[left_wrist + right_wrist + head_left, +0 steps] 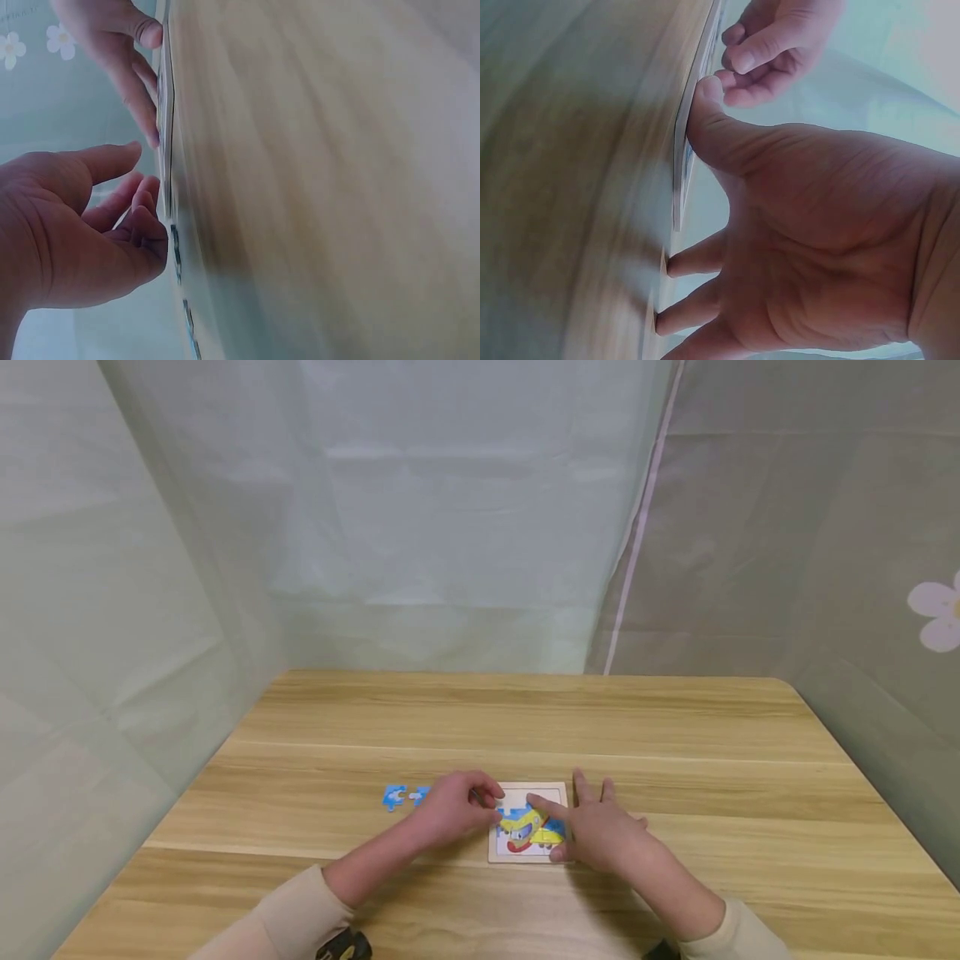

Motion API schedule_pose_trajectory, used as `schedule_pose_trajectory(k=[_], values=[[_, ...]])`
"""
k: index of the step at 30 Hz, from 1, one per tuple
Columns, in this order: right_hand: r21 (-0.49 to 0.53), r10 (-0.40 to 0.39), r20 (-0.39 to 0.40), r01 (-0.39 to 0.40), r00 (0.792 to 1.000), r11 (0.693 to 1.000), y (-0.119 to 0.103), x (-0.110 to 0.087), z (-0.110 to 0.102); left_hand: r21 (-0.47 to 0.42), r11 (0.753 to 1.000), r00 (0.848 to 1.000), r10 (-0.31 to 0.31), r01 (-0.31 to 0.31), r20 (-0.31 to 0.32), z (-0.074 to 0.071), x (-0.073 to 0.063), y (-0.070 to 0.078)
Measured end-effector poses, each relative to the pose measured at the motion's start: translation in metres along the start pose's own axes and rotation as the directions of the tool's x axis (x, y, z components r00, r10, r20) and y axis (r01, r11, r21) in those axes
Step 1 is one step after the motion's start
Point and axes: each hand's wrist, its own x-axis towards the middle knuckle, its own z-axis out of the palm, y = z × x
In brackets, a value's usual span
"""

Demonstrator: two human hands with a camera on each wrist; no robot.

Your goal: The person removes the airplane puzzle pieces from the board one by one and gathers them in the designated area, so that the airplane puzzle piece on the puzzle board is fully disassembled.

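A wooden jigsaw tray (pixel 517 860) lies flat on the table, with assembled pieces showing a yellow airplane (pixel 546 837) with a red part; its upper area is pale and bare. My left hand (pixel 448 810) hovers at the tray's left edge, fingers loosely bent and thumb apart from them. Nothing shows between them in the left wrist view. My right hand (pixel 603 833) spreads over the right edge. Its index finger reaches onto the picture, the thumb rests by the lower right corner, and other fingertips touch the table. Blue jigsaw pieces (pixel 393 797) lie left of the tray, partly hidden by my left hand.
The wood-grain table (pixel 322 718) runs back to a pale curtain (pixel 465 527). A darker curtain (pixel 750 543) with a flower print hangs at the right. Dark wrist straps (pixel 345 945) sit near both sleeves.
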Motion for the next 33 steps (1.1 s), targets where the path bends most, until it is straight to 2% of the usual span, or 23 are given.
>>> schedule_pose_trajectory(k=[12,33], values=[[-0.018,-0.018,-0.015,0.018,1.0,1.0,0.0,-0.001,0.0,0.035,0.999,1.0,-0.008,0.007,0.025,0.006,0.0,0.004],[-0.019,-0.03,-0.018,0.03,0.999,0.999,0.001,-0.002,0.0,0.103,0.994,1.0,-0.026,0.026,0.0,0.012,0.002,0.005]])
